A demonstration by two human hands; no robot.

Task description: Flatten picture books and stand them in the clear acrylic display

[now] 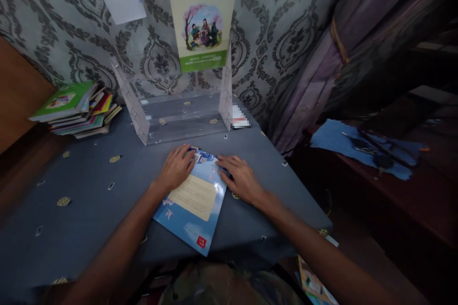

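Note:
A glossy blue book lies at a slant on the table, its back cover up with a cream text panel and a red square near the bottom corner. Along its upper left edge is my left hand, fingers bent lightly over the cover. My right hand holds the upper right edge, thumb and fingertips touching the border. Beyond the book stands a clear acrylic rack with white side panels. Behind the rack, a yellow-green book leans upright against the wall.
A stack of books sits at the back left of the dark patterned table. A white card is on the wallpaper. To the right hangs a purple curtain, near a blue cloth with dark tools on it.

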